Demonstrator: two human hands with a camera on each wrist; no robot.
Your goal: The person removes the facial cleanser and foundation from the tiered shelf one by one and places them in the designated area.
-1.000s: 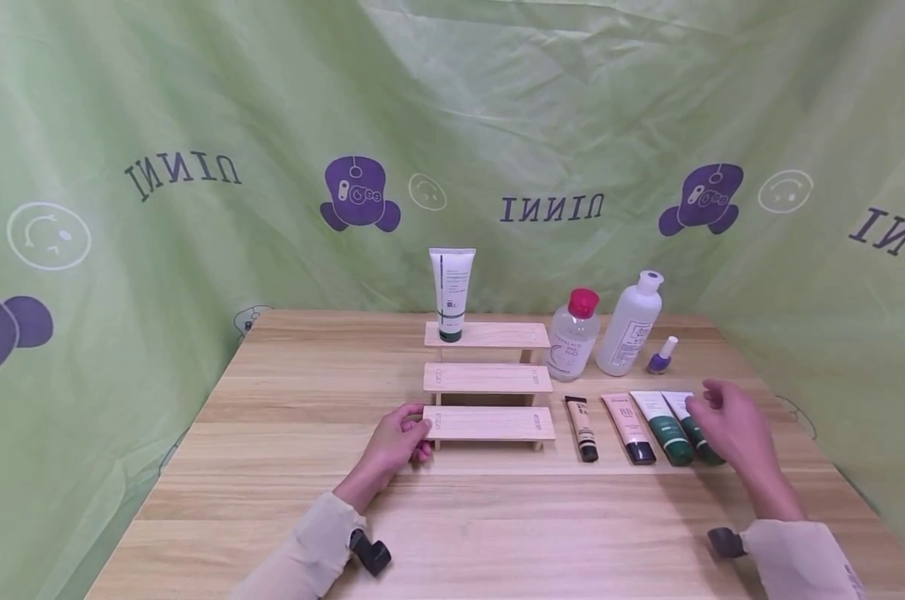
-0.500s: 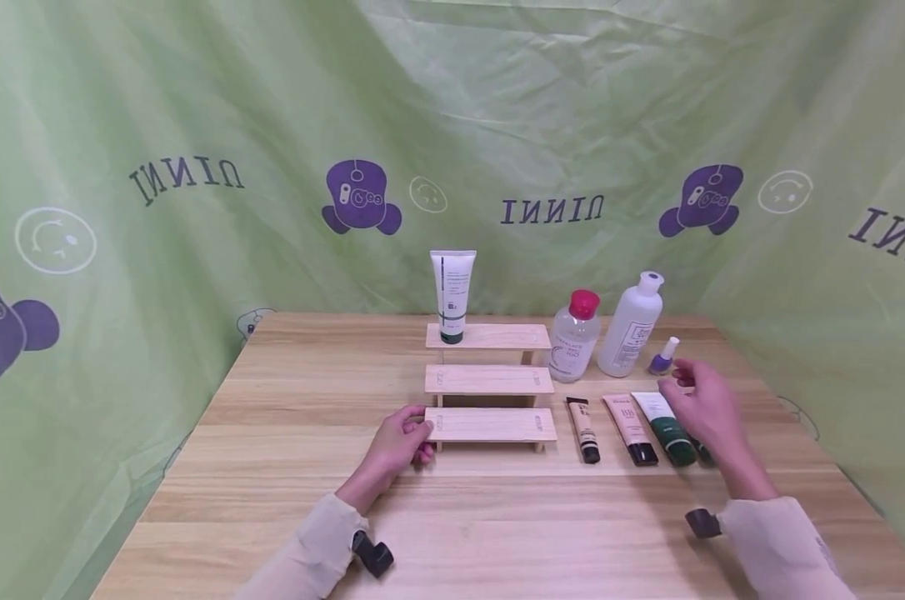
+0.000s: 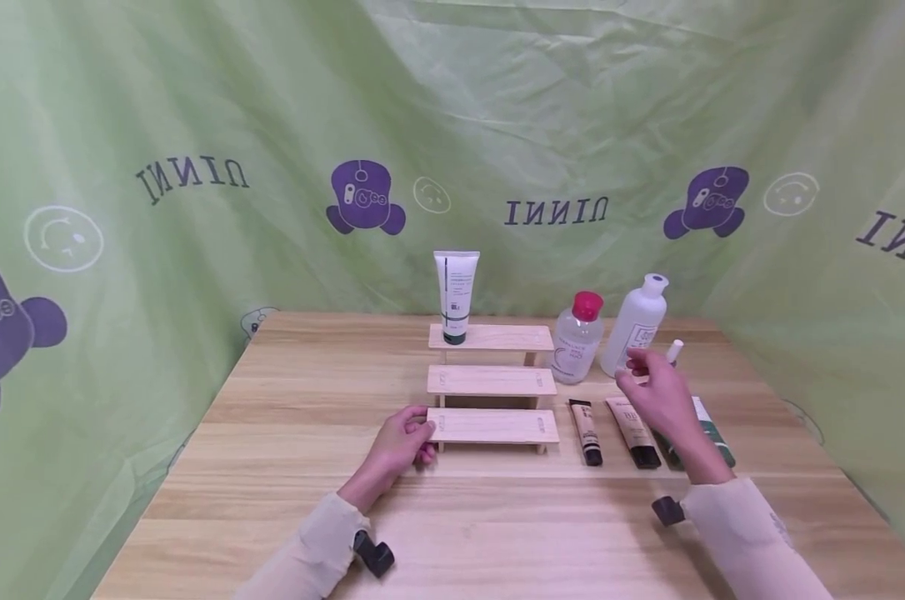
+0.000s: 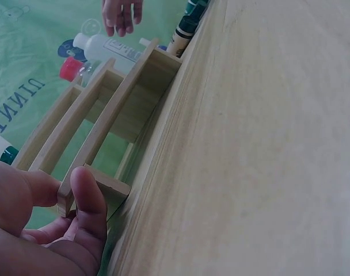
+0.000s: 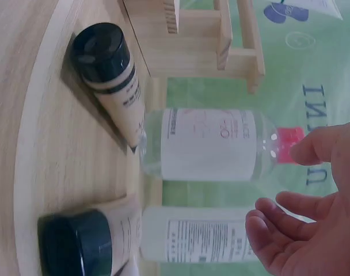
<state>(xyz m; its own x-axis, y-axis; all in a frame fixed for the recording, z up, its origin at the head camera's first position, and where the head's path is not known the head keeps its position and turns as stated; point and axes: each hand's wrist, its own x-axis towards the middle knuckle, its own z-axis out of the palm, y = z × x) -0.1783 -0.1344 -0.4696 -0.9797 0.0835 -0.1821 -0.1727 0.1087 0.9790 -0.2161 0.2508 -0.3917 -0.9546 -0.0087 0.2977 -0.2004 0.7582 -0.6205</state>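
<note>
My left hand (image 3: 398,443) pinches the left end of the lowest board of a three-step wooden display stand (image 3: 493,425); the left wrist view shows thumb and fingers round the board's corner (image 4: 65,198). A white tube with a green cap (image 3: 458,292) stands upright on the top step. My right hand (image 3: 661,402), fingers loosely bent and holding nothing, hovers above the lying tubes. It overlaps the white bottle (image 3: 640,312) in the head view. In the right wrist view its thumb overlaps the red cap of a clear bottle (image 5: 209,144).
Right of the stand lie a beige tube with black ends (image 3: 586,433), a pink BB tube (image 3: 634,433) and green-and-white tubes (image 3: 715,433), partly hidden by the right hand. A nail polish bottle (image 3: 674,350) shows only its white cap. Green printed cloth (image 3: 452,100) hangs behind the table.
My right hand has moved left from over the rightmost green-and-white tube, past the nail polish, to in front of the white bottle. The left hand keeps its grip on the stand.
</note>
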